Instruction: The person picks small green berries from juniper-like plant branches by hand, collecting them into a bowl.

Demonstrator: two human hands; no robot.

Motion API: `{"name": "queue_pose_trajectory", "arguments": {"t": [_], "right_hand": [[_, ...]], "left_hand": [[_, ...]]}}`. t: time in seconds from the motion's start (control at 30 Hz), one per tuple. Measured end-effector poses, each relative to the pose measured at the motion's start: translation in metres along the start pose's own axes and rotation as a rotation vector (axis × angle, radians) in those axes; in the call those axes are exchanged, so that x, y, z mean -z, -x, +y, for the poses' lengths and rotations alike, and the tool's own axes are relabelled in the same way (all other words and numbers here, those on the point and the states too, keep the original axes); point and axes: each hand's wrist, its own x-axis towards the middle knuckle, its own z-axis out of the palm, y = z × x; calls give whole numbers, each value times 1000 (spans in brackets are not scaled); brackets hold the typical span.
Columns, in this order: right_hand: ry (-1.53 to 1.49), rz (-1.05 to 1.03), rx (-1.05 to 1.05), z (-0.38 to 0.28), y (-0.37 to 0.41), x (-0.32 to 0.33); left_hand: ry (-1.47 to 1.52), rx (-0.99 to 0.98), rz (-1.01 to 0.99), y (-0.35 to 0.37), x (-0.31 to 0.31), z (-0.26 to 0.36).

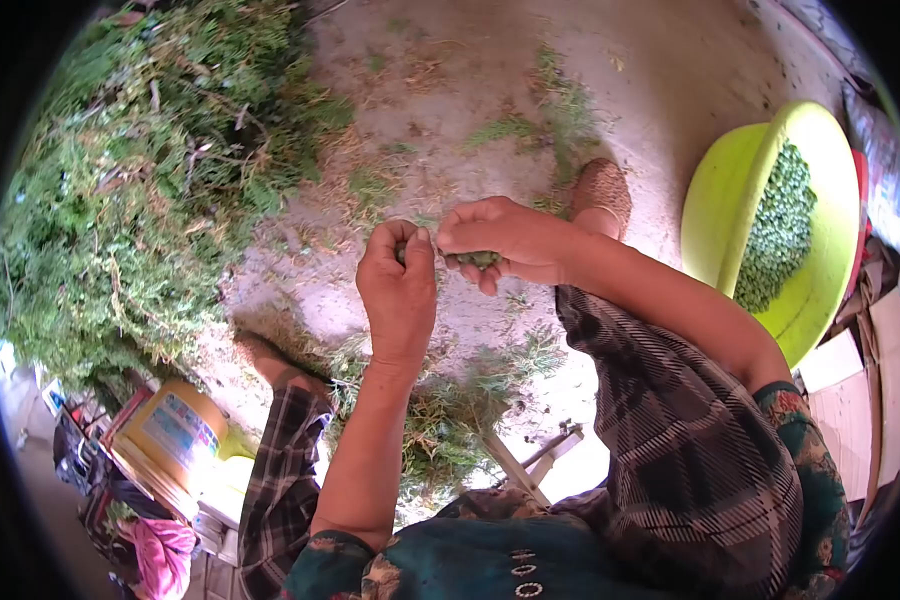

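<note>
My left hand [400, 285] is raised in front of my lap, its thumb and fingers closed around small green cones, of which only a little shows. Close beside it on the right, my right hand [505, 238] is curled, with several green cones [480, 259] in its fingers. The two hands nearly touch at the fingertips. Below them lies the dusty floor, strewn with bits of green foliage.
A large heap of cut evergreen branches [150, 190] fills the left. On the right, a yellow-green basin [715, 200] holds many small green cones [778, 235]. A yellow bucket [175, 435] stands at lower left. Cardboard [850, 425] lies at lower right.
</note>
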Motion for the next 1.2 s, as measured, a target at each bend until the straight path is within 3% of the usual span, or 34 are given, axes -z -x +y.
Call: {"name": "queue_pose_trajectory", "arguments": {"t": [0.03,0.1,0.13,0.17,0.23,0.3,0.37,0.47,0.57,0.7,0.8,0.87,0.9,1.07,1.2], "right_hand": [[10,-39,-38,-1,1,0],[-9,-51,-68,-7,5,-6],[-95,-99,-36,-8,6,-4],[-180,-144,-1,-9,6,-2],[-198,-142,27,-10,6,0],[-286,-64,34,-15,9,-3],[-263,-34,9,-11,7,1],[-231,-2,-31,-8,4,6],[-220,21,-44,-8,3,6],[-215,45,-47,-8,3,6],[-211,40,-36,-8,2,7],[-225,33,-34,-8,2,7],[-237,28,-34,-8,2,8],[-202,51,-36,-7,3,9],[-197,25,-23,-3,3,13]], "left_hand": [[-2,0,15,-1,5,-3],[-309,-45,53,-5,22,-25],[-548,-146,-161,-9,40,-45],[-551,-143,-153,-12,58,-64],[-592,64,-437,-17,90,-89],[-394,304,-11,-32,113,-101],[-364,172,281,-53,139,-134],[-537,46,345,-73,144,-130],[-528,-33,386,-87,144,-143],[-465,33,380,-94,152,-147],[-337,143,407,-88,152,-139],[208,198,458,-69,138,-128],[209,196,457,-66,138,-130],[-240,88,344,-63,130,-158],[-585,-48,386,-63,115,-135]]}}
